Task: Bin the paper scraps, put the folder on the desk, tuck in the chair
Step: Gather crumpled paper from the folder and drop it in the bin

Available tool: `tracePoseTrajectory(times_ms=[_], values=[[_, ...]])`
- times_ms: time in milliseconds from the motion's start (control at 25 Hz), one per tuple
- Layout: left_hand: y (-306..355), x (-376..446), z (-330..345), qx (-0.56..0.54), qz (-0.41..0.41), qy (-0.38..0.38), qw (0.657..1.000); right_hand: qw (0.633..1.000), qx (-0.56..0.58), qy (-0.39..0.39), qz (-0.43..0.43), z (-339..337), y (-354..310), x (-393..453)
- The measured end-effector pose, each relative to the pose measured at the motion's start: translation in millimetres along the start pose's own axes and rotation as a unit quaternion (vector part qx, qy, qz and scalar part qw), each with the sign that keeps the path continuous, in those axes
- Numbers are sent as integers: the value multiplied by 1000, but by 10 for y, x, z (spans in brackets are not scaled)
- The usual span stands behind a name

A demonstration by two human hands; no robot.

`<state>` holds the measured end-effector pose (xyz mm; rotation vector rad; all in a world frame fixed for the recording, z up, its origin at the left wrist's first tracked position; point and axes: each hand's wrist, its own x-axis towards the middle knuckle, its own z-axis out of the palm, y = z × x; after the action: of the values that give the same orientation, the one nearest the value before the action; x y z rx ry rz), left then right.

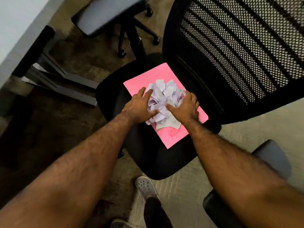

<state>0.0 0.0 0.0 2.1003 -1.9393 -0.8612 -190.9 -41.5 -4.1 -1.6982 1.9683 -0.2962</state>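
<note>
A pile of white paper scraps [164, 97] lies on a pink folder [141, 81], which rests flat on the black seat of an office chair [156, 162] with a mesh back. My left hand [139, 107] presses against the pile's left side, fingers spread and thumb under the scraps. My right hand [185, 107] cups the pile from the right, its fingers curled round the scraps. The two hands squeeze the pile between them.
A white desk edge [18, 38] runs along the upper left, with its dark metal leg [54, 79] beside the chair. A second chair with a grey seat [105, 14] stands behind. Another grey seat [273, 158] is at the lower right. My shoe [145, 186] is on the carpet.
</note>
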Motion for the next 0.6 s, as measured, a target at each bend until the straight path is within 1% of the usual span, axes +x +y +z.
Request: tracePoseTrajectory(times_ms=[40, 200, 280, 400, 480, 600], values=[[6, 105, 31, 15, 6, -10, 1000, 1000, 2, -16, 8, 22, 24, 85], [27, 407, 144, 75, -18, -62, 995, 996, 12, -91, 12, 110, 114, 375], [57, 471, 233, 84, -11, -76, 994, 993, 2, -114, -7, 128, 159, 442], [88, 594, 295, 75, -5, -68, 995, 987, -29, -147, -50, 146, 221, 544], [119, 656, 299, 82, 0, -71, 994, 985, -42, -150, -78, 161, 240, 587], [142, 706, 263, 88, 6, -77, 993, 986, -36, -129, -96, 191, 235, 637]])
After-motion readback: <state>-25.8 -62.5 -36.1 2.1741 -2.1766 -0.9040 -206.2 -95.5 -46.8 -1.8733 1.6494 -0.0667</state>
